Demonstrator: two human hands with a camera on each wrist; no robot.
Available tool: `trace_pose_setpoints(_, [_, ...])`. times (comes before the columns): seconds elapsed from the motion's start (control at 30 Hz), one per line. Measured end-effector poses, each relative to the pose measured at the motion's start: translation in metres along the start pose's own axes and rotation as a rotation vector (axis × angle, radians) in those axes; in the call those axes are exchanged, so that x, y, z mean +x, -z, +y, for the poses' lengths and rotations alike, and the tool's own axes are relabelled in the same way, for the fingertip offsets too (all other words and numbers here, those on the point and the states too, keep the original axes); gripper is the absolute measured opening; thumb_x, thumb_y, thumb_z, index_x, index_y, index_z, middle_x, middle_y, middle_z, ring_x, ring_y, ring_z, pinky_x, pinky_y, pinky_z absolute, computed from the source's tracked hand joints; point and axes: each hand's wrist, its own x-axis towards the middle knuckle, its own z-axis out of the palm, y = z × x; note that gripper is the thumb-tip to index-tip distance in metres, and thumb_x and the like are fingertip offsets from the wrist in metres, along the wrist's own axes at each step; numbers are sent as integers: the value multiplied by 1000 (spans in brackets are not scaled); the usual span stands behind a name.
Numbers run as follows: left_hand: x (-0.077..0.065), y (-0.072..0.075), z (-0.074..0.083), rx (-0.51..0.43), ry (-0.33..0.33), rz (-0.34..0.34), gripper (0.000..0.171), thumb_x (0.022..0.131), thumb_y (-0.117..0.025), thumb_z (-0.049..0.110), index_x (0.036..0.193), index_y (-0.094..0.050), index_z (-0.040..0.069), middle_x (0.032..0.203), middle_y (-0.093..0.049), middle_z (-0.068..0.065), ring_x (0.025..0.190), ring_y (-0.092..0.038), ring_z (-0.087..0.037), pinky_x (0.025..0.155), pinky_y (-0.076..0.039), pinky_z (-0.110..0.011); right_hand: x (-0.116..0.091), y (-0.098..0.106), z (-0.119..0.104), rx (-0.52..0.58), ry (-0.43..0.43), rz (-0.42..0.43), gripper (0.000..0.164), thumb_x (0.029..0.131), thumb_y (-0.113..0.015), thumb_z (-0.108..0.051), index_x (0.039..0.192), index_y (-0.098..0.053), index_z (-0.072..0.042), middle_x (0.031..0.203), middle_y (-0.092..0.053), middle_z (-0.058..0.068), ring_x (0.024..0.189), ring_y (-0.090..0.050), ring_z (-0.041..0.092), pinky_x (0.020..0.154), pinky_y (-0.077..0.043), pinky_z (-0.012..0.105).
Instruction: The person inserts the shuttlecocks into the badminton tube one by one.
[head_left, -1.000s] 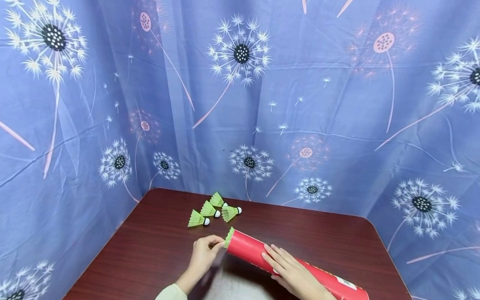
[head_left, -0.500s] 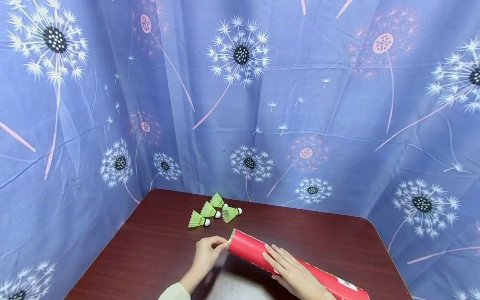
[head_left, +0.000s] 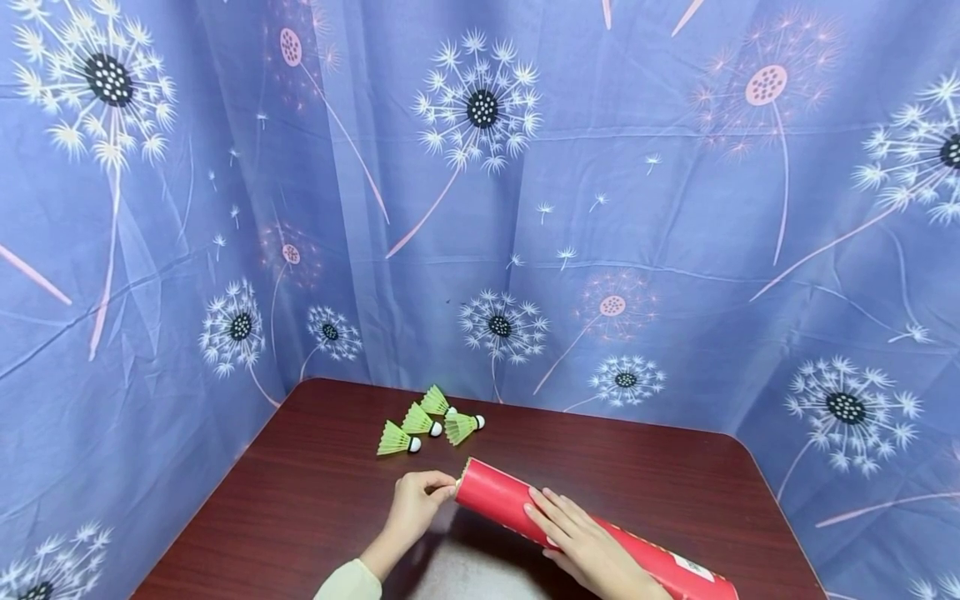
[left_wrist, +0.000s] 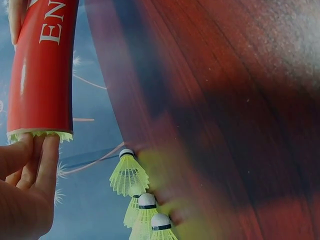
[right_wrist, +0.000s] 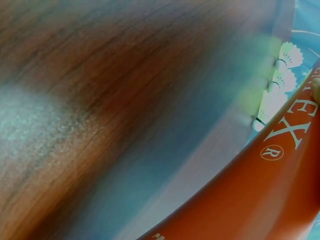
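Note:
A red shuttlecock tube point(head_left: 495, 492) lies at a slant in front of me, its left end raised over the table. My right hand point(head_left: 585, 546) grips it around the middle, fingers laid across the top. At the tube's mouth, my left hand point(head_left: 416, 504) pinches the yellow-green skirt of a shuttlecock point(left_wrist: 65, 135). Only the skirt's jagged edge shows at the rim; the rest is hidden inside the tube. In the left wrist view, the left fingers point(left_wrist: 47, 165) reach right up to that edge.
Several yellow-green shuttlecocks point(head_left: 393, 439) with white heads lie in a group beyond the tube's mouth. They rest on a dark red wood-grain table point(head_left: 300, 483). A blue curtain point(head_left: 420, 208) with dandelion prints stands behind and beside the table.
The shuttlecock skirt at the tube's mouth has slid inward, from sticking well out to a thin edge. My left hand moved slightly right with it. The right hand and tube stayed nearly still.

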Motion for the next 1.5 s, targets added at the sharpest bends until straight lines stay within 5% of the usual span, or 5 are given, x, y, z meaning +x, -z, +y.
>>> trace_pose_setpoints(0.37, [8, 11, -2, -20, 41, -76, 5, 76, -78, 4, 76, -76, 9, 71, -71, 1, 64, -59, -3, 56, -47, -20, -3, 4, 0, -21, -60, -40, 80, 80, -79, -25, 147, -38, -12, 152, -36, 8, 134, -40, 28, 115, -13, 23])
trace_pose_setpoints(0.7, [11, 11, 0, -33, 14, -113, 5, 78, -76, 3, 77, -75, 8, 73, -71, 0, 65, -57, -2, 57, -47, -20, 1, 4, 1, -27, -14, 3, 57, 99, -50, -40, 146, -41, -8, 150, -39, 12, 134, -40, 29, 115, -14, 25])
trace_pose_setpoints(1.2, [10, 8, -1, -64, -8, -175, 4, 79, -74, 1, 82, -76, 3, 76, -72, -6, 68, -61, -3, 59, -50, -21, -1, 0, -1, -16, -12, 2, 67, 90, -67, -33, 146, -39, -9, 151, -38, 11, 131, -43, 31, 115, -12, 25])
trace_pose_setpoints(1.4, [12, 10, -7, -284, 52, -266, 11, 88, -63, -3, 93, -71, -10, 85, -71, -20, 77, -70, -22, 70, -57, -36, -1, 2, -1, -15, -4, 14, 68, 89, -69, -32, 145, -40, -7, 149, -39, 12, 132, -42, 31, 115, -12, 25])
trace_pose_setpoints(1.5, [14, 13, -14, -330, 61, -235, 13, 89, -61, -3, 95, -68, -13, 85, -70, -24, 79, -69, -36, 71, -56, -39, 0, 3, 0, -22, 6, 22, 60, 96, -57, -37, 145, -41, -6, 149, -40, 14, 132, -42, 31, 116, -13, 25])
